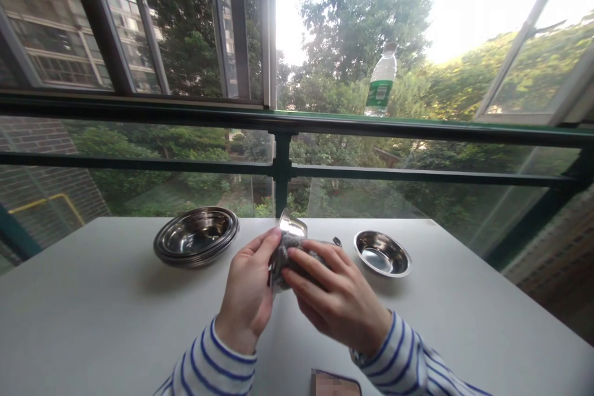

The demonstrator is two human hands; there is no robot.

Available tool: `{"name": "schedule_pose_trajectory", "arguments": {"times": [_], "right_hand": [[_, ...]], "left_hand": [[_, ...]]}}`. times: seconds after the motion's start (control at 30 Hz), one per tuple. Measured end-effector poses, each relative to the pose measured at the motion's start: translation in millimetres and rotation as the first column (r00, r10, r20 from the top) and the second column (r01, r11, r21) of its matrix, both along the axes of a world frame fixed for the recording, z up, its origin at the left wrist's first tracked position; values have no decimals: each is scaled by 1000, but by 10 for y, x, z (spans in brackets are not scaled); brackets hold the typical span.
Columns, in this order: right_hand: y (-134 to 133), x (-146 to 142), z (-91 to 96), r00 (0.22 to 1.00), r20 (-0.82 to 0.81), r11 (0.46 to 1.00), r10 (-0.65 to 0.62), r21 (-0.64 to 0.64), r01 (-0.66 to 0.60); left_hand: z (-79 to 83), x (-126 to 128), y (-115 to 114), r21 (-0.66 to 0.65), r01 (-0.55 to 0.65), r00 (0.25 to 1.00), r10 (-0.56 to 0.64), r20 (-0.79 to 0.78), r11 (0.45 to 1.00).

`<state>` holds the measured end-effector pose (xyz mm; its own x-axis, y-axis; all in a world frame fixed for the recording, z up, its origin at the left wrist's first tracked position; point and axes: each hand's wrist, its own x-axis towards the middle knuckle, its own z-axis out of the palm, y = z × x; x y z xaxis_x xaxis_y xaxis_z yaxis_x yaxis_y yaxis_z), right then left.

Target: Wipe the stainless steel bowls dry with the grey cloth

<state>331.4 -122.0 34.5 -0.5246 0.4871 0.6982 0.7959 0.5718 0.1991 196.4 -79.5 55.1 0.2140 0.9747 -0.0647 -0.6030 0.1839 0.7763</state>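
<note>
Between my two hands, over the middle of the white table (139,315), is a small shiny metal cup (293,226), tilted, with a dark grey, crinkled bundle (278,272) just below it. My left hand (248,288) is closed around the bundle's left side, its thumb against the cup's base. The fingers of my right hand (336,294) press over the bundle from the right. What the bundle is made of is unclear, and my fingers hide much of it. A small dark tip (337,241) sticks out beyond my right fingers.
A stack of stainless steel bowls (195,238) stands at the back left, and a single steel bowl (383,253) at the right. A phone (336,383) lies at the near edge. Behind the table, a plastic bottle (382,83) stands on the green railing (185,112).
</note>
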Motion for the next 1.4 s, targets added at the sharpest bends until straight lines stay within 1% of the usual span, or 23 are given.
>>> {"name": "schedule_pose_trajectory", "arguments": {"times": [0.1,0.23,0.33,0.43,0.53,0.63,0.73,0.83,0.9,1.03,1.07,1.13,1.2,1.23,1.3,1.4], "right_hand": [[1,-27,-6,999,32,1000,16,6,-16],[15,30,19,999,-24,998,-43,-41,42],[4,28,16,1000,8,998,25,-57,-25],[-6,-8,5,995,38,995,89,-51,-87],[-10,-3,24,999,16,998,40,-43,-39],[-22,27,55,1000,-19,999,-12,-51,11],[-38,26,55,999,-5,997,47,-69,-47],[-39,16,41,994,28,993,102,-65,-100],[-28,35,45,997,21,996,75,-58,-74],[-15,108,71,998,-59,998,-22,-65,18],[-17,117,74,998,-65,998,-16,-68,11],[-24,118,71,998,-43,996,35,-80,-38],[-26,108,68,996,-12,992,84,-92,-85],[-24,106,69,996,-13,992,88,-92,-89],[-14,120,80,997,-53,995,51,-82,-55],[-4,173,107,988,-155,996,-26,-83,13]], "left_hand": [[-2,5,1,-8,3,1000,-3,5,1000],[-6,45,-28,-34,63,998,-63,15,997],[-4,48,-29,-60,32,999,-30,22,998],[-1,35,-26,-48,21,1000,-20,14,999],[-1,43,-46,-21,50,999,-50,21,999],[2,59,-69,-34,77,997,-76,29,996],[10,55,-66,-59,55,998,-54,23,997],[15,43,-56,-47,37,999,-36,13,998],[14,46,-62,-28,52,999,-52,8,998],[8,65,-92,-35,85,996,-85,-8,996],[7,67,-95,-44,84,996,-84,-10,996],[2,61,-90,-51,70,997,-70,-8,996],[-4,49,-80,-38,67,998,-68,-6,997],[-7,44,-77,-25,77,997,-77,-7,997],[-9,41,-80,4,116,993,-116,-18,993],[-8,51,-103,22,176,983,-174,-57,984]]}}
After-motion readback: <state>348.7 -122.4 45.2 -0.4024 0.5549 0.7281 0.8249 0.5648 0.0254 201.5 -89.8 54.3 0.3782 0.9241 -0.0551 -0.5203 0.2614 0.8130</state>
